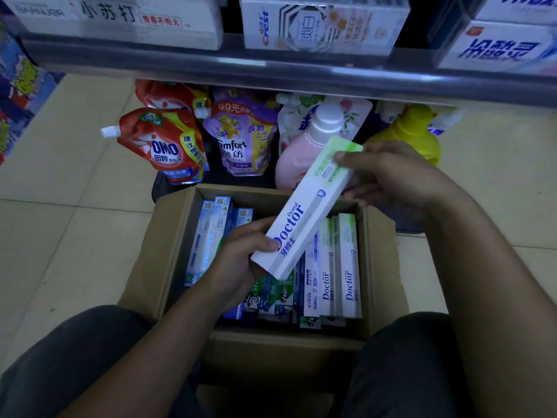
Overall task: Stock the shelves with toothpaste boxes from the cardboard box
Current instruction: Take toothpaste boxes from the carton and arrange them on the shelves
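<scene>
We hold one white Dental Doctor toothpaste box (304, 212) w/ both hands, above the open cardboard box (159, 254). It's tilted, running from 7 o'clock up to 1 o'clock. Left hand (238, 263) grips the lower end, thumb on top, fingers curled under. Right hand (391, 176) pinches the green upper end, thumb on the face, fingers behind. Inside the cardboard box more toothpaste boxes (348, 267) stand on edge: white ones at 3 o'clock, blue ones at 9. Beyond it at 12 o'clock are a red OMO pouch (162, 146), purple Comfort pouch (241, 140), pink bottle (301, 155) and yellow bottle (413, 131). The shelf (271, 70) above carries Crest boxes (322, 25).
</scene>
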`<state>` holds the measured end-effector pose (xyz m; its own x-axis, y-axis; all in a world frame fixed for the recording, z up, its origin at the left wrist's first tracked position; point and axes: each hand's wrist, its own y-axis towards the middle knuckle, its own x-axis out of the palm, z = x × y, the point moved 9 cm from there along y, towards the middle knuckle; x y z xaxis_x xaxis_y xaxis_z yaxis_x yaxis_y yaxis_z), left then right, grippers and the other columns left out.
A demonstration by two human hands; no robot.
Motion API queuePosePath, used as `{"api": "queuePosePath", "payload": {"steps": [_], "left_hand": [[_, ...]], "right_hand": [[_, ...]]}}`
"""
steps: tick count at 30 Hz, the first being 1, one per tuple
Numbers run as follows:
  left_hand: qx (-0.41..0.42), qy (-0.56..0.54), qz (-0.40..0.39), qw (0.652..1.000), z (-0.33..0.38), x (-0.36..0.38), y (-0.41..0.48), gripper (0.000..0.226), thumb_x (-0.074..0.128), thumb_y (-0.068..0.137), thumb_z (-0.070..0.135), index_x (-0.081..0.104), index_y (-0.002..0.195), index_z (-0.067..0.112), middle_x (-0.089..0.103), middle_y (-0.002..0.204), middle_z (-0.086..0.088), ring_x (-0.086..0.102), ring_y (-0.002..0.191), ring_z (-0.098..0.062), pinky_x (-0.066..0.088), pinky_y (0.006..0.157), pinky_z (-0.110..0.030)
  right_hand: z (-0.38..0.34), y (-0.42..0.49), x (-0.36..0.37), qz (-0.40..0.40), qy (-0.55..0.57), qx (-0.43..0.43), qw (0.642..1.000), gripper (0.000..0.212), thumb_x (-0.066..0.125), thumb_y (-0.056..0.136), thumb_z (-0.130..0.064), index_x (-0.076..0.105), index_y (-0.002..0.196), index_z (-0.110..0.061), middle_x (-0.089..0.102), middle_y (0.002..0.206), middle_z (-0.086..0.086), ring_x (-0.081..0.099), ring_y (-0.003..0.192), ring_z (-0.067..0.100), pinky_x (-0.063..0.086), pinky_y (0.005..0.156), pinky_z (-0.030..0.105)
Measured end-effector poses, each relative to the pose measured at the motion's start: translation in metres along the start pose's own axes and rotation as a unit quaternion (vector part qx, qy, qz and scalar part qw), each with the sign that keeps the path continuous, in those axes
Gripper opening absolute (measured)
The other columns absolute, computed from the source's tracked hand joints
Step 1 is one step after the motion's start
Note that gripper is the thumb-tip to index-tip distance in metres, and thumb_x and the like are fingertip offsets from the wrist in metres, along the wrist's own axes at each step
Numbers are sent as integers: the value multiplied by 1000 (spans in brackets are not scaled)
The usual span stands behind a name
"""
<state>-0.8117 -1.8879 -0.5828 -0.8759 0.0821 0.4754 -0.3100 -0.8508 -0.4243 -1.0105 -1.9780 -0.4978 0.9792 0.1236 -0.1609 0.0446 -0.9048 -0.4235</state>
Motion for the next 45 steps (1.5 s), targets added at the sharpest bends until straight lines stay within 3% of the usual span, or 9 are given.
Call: {"api": "queuePosePath", "payload": {"steps": [4,6,10,13,15,31,35,41,45], "left_hand": [[-21,-104,108,988,-26,-13,4,31,51,94,30,74,106,11,75,102,-18,71,80,-30,59,60,-35],[-32,89,176,980,-43,-18,2,18,52,99,19,68,100,9,72,88,-14,69,70,-21,58,61,-32],[68,580,9,812,-79,47,4,39,75,85,30,57,120,32,66,106,12,65,88,-6,57,74,-30],[124,728,-79,670,-117,92,11,73,79,79,37,37,138,31,55,125,1,64,101,-23,55,73,-41],[130,745,-72,651,-124,102,22,86,85,72,38,32,138,27,48,126,-3,62,101,-28,56,70,-44],[176,671,-20,720,-107,77,13,84,50,90,63,1,156,46,60,113,-3,63,92,-23,45,64,-33],[201,642,-15,740,-86,71,2,62,41,91,54,25,151,47,55,104,1,58,82,-16,48,60,-30],[142,392,63,907,-55,34,3,45,59,87,46,54,132,47,70,96,7,64,62,-2,54,52,-31],[166,358,153,906,-16,0,4,21,76,90,38,63,106,42,68,99,17,67,76,1,54,58,-22]], "right_hand": [[-13,-2,-22,88,81,-29,992,17,79,82,-20,71,81,-4,67,66,21,63,48,26,51,47,24],[-18,-3,-34,129,103,-53,985,20,77,82,-19,69,88,-1,66,62,17,60,48,26,50,48,26],[-21,-4,-36,141,122,-77,979,40,75,84,-17,65,109,13,68,62,14,61,52,28,51,50,28],[-21,-3,-34,140,130,-82,978,42,74,84,-16,63,112,13,67,62,15,60,51,28,50,49,27],[-20,-3,-33,142,135,-79,978,36,75,84,-15,63,107,10,66,62,15,59,50,27,49,48,27],[-24,-3,-37,144,172,-120,967,23,74,85,-17,59,97,-5,71,67,14,59,51,26,48,49,28],[-26,-5,-37,136,187,-127,964,19,73,86,-16,58,92,-6,69,66,15,59,51,27,48,49,28],[-31,-8,-36,147,210,-139,956,18,73,84,-15,59,91,-6,66,62,16,59,49,27,48,50,28],[-37,-11,-26,138,233,-142,952,29,75,78,-19,58,95,-3,63,59,14,58,50,27,48,50,28]]}}
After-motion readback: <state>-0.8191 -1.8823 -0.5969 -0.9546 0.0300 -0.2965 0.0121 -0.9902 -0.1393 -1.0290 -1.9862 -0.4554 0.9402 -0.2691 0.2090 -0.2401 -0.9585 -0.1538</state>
